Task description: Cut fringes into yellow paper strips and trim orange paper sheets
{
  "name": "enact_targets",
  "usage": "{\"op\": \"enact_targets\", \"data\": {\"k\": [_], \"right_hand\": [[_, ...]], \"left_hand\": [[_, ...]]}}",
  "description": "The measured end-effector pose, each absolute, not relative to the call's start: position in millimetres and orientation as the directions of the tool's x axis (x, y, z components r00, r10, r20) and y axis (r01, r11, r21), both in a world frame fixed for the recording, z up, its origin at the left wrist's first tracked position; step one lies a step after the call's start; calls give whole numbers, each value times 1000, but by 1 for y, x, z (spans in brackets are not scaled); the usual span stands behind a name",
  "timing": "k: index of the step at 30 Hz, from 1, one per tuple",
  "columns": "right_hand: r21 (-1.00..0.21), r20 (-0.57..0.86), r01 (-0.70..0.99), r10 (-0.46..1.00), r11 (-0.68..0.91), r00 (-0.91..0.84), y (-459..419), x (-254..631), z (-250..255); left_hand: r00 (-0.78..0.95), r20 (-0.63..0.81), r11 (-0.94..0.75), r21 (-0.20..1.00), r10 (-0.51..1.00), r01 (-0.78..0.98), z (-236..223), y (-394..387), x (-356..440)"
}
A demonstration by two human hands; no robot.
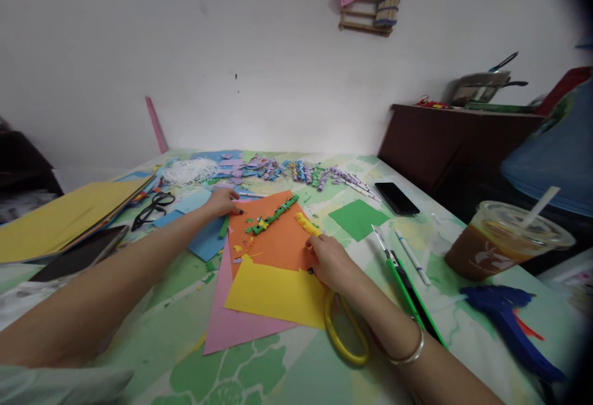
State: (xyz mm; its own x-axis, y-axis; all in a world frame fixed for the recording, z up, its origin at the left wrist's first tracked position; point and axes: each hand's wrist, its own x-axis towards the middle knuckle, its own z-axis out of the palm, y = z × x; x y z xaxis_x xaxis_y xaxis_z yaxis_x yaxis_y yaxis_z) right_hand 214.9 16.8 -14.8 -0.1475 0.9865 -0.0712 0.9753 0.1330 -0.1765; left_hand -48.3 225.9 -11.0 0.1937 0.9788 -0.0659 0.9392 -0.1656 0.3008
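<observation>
In my right hand [330, 261], pinched between thumb and fingers, is a yellow fringed paper strip [306, 225]. It is just over the right edge of an orange paper sheet [273, 246]. My left hand [222, 202] rests at that sheet's far left corner, fingers a little apart and thumb on the paper; a white paper stick [252, 195] lies by its fingertips. On the orange sheet is a green notched paper strip [277, 212] among yellow scraps. Nearer me are a yellow paper piece [278, 294] and a pink sheet [227, 333]. Yellow-handled scissors [346, 346] lie partly under my right wrist.
To the right are a green utility knife [407, 288], a blue glue gun [504, 318], an iced drink cup [491, 247] and a black phone [396, 199]. Shredded white paper [191, 171] and curled paper pieces [301, 171] line the back. Glasses [152, 208] lie left.
</observation>
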Motion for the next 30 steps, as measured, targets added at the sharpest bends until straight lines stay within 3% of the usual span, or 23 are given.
{"op": "enact_targets", "data": {"k": [16,30], "right_hand": [[-169,-66,982,993,83,-96,13,218,-5],[-117,-128,991,989,58,-73,17,232,-4]], "left_hand": [[253,-161,-183,354,954,917,31,225,-58],[75,55,-88,286,996,954,85,244,-69]]}}
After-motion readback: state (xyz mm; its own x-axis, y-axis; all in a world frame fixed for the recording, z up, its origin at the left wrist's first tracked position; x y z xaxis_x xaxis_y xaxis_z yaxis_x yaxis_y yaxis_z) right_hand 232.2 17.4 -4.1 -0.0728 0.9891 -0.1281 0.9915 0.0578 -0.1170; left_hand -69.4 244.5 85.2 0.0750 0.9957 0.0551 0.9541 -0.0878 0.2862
